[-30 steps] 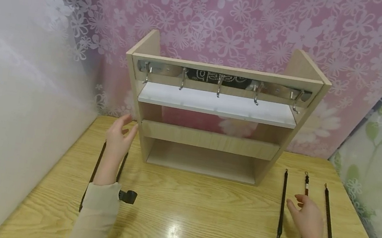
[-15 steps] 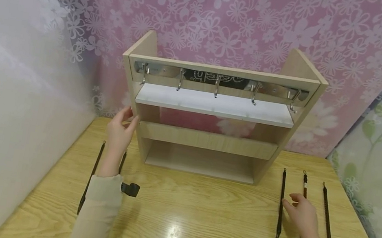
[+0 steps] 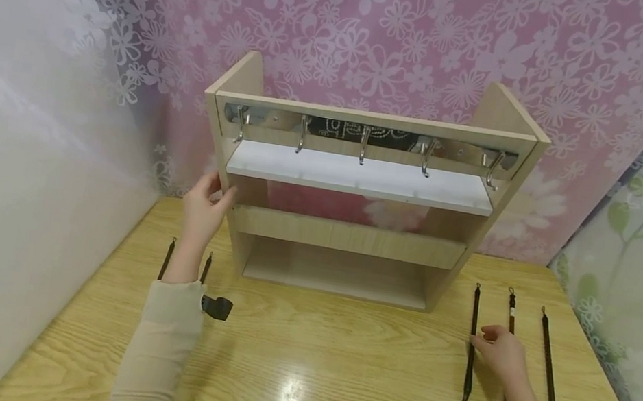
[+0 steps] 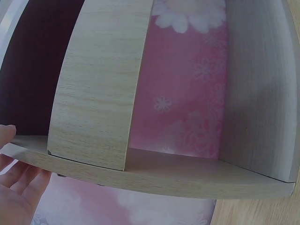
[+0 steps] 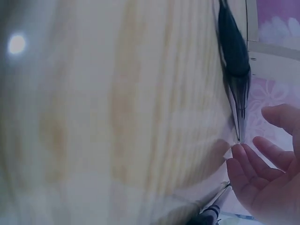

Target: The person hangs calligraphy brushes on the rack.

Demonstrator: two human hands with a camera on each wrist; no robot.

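My left hand (image 3: 202, 214) grips the left side panel of a pale wooden shelf rack (image 3: 347, 237). In the left wrist view the thumb lies on the inner side of the panel (image 4: 187, 183) and the fingers pass behind it. At the right, my right hand (image 3: 501, 355) is over the table, thumb and fingers apart, fingertips right at the shaft of a black calligraphy brush (image 3: 468, 375). A second brush (image 3: 512, 312) runs partly hidden under that hand, and a third brush (image 3: 549, 363) lies to its right.
A metal rail (image 3: 283, 120) with several hooks spans the rack's top, above a white shelf (image 3: 363, 173). Two more brushes lie by the left forearm: one brush (image 3: 167, 257) outside, one brush (image 3: 207, 266) inside. Walls enclose the wooden table (image 3: 352, 371) at the back and sides.
My left hand has moved up and in, from beside the rack to holding its side panel. The right hand has shifted left to the nearest brush's shaft.
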